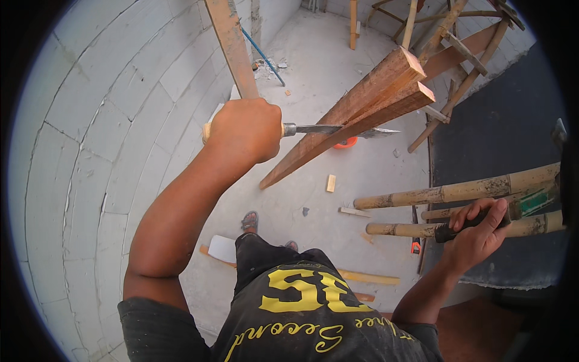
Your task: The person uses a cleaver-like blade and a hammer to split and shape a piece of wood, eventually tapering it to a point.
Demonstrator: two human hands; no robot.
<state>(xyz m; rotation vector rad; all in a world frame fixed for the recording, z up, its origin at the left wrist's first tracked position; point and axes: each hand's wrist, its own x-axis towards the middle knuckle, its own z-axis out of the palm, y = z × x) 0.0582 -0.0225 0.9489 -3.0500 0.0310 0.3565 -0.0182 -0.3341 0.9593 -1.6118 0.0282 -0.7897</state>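
Observation:
My left hand is closed on the wooden handle of a metal-bladed tool. Its blade reaches across two long reddish boards, with a flat end showing beyond them. The boards lean diagonally, a narrow gap between their upper ends. An upright plank rises from behind my left fist; whether my fingers touch it is hidden. At lower right, my right hand is closed round the dark grip of a tool with a green part, beside several bamboo poles; the tool's far end is cut off in shadow.
A pale block wall curves along the left. A wood and bamboo frame stands at upper right beside a dark surface. The concrete floor holds an orange bowl, a small offcut, a saw and loose strips.

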